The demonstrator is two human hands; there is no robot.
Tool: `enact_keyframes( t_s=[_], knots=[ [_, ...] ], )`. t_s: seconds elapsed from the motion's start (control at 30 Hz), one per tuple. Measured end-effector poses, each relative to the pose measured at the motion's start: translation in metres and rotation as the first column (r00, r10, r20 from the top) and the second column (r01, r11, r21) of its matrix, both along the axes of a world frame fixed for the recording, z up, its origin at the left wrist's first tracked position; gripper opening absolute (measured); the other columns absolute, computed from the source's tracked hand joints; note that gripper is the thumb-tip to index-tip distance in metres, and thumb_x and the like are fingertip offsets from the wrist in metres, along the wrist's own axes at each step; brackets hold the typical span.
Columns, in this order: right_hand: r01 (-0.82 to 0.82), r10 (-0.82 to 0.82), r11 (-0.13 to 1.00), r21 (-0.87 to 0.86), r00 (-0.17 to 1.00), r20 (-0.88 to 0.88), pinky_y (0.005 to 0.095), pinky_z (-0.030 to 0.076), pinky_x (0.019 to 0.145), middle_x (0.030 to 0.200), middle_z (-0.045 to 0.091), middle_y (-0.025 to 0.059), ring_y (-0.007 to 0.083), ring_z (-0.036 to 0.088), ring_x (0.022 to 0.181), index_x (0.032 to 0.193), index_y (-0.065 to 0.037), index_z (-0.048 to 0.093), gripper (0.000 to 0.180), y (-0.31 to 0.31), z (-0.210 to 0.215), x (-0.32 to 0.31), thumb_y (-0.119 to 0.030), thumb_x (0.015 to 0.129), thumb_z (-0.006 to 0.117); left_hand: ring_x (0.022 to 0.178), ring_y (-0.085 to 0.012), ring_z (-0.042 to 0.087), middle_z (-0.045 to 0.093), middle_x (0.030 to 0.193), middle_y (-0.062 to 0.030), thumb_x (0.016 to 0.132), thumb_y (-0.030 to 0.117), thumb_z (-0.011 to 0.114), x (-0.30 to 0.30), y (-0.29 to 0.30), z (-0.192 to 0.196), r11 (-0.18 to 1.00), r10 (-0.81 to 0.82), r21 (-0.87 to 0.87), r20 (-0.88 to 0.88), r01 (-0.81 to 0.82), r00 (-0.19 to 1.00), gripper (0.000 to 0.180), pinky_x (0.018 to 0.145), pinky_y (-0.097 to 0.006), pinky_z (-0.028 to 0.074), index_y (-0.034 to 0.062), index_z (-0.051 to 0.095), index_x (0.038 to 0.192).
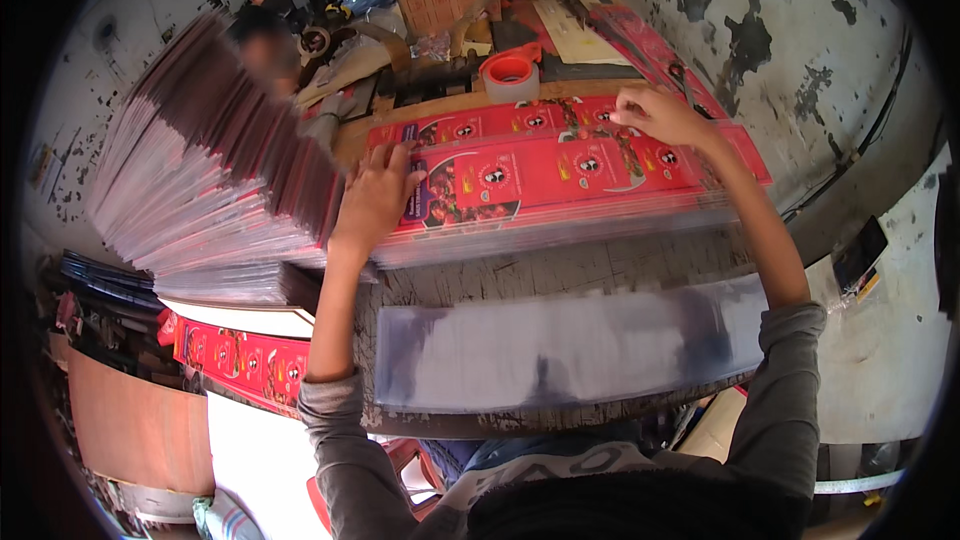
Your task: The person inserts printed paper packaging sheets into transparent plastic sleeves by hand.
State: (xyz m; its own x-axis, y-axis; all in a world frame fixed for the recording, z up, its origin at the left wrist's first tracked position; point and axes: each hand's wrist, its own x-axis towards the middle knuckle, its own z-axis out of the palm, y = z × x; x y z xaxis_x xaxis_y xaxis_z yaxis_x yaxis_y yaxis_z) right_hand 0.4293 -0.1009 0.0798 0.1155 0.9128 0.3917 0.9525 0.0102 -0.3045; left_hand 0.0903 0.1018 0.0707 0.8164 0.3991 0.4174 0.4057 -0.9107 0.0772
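A long stack of flat red printed cardboard sheets (560, 175) lies across a worn wooden table (560, 270). My left hand (378, 195) rests on the stack's left end, fingers spread over the top sheet. My right hand (660, 115) pinches the far edge of the top sheet near the stack's right end. In front of the stack, nearer me, lies a long grey smeared board (570, 350). A tall leaning pile of similar sheets (210, 170), seen edge-on, stands left of my left hand.
A roll of tape with an orange core (511, 75) sits beyond the stack, among cardboard and tools. Another person (265, 50) is at the far left. More red printed sheets (245, 360) lie low on the left. A peeling wall (790, 50) rises on the right.
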Motion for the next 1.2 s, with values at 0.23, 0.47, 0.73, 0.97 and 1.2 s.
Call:
enact_keyframes(
  t_s=[0.23, 0.47, 0.73, 0.97, 1.2],
  knots=[
    [0.019, -0.085, 0.924, -0.381, 0.984, -0.157, 0.0336, 0.045, 0.079, 0.096, 0.059, 0.0144, 0.0233, 0.057, 0.092, 0.106, 0.0, 0.054, 0.055, 0.083, -0.008, 0.033, -0.047, 0.077, 0.062, 0.125, -0.0362, 0.03, 0.035, 0.133, -0.014, 0.084, 0.051, 0.042, 0.012, -0.039, -0.009, 0.996, -0.042, 0.079, -0.077, 0.048, 0.996, 0.055, 0.1, -0.059, 0.02, 0.0199, 0.038, 0.129],
    [0.019, 0.004, 0.925, -0.38, 0.998, 0.059, 0.0376, 0.043, 0.082, 0.103, 0.053, 0.0164, 0.0302, 0.052, 0.099, 0.112, 0.0, 0.052, 0.072, 0.105, -0.04, 0.02, -0.051, 0.065, 0.07, 0.13, -0.0307, 0.023, 0.03, 0.136, -0.0104, 0.084, 0.051, 0.043, 0.014, -0.043, -0.008, 1.0, 0.011, 0.013, -0.14, -0.009, 0.99, 0.055, 0.103, -0.058, 0.011, 0.0232, 0.035, 0.131],
    [0.051, -0.051, 0.999, 0.004, 0.996, 0.074, 0.0383, 0.043, 0.076, 0.092, 0.056, 0.0163, 0.0297, 0.055, 0.09, 0.087, -0.001, 0.053, 0.055, 0.098, -0.02, 0.016, -0.045, 0.061, 0.075, 0.13, -0.0318, 0.023, 0.029, 0.137, -0.0133, 0.084, 0.056, 0.038, 0.014, -0.04, -0.012, 0.998, -0.005, 0.063, -0.113, 0.012, 0.994, 0.059, 0.099, -0.063, 0.016, 0.0218, 0.035, 0.132],
    [0.111, -0.161, 0.983, 0.149, 0.91, 0.382, 0.0406, 0.045, 0.061, 0.079, 0.062, 0.0088, 0.03, 0.06, 0.071, 0.097, -0.013, 0.052, 0.032, 0.08, 0.06, -0.008, -0.04, 0.079, 0.058, 0.118, -0.0341, 0.037, 0.037, 0.129, -0.0132, 0.08, 0.032, 0.059, 0.001, -0.041, -0.012, 0.978, -0.154, 0.185, 0.336, 0.095, 0.929, 0.054, 0.099, -0.052, 0.027, 0.0114, 0.039, 0.125],
    [0.237, -0.417, 0.782, 0.577, 0.886, 0.201, 0.0346, 0.047, 0.061, 0.082, 0.065, 0.0051, 0.0197, 0.063, 0.068, 0.103, -0.012, 0.053, 0.027, -0.04, 0.143, 0.013, -0.031, 0.084, 0.057, 0.1, -0.0311, 0.047, 0.047, 0.106, -0.0127, 0.071, 0.04, 0.066, -0.083, -0.099, -0.037, 0.926, -0.367, -0.123, -0.059, 0.358, 0.928, 0.051, 0.086, -0.042, 0.038, 0.0064, 0.054, 0.108]
  ],
)
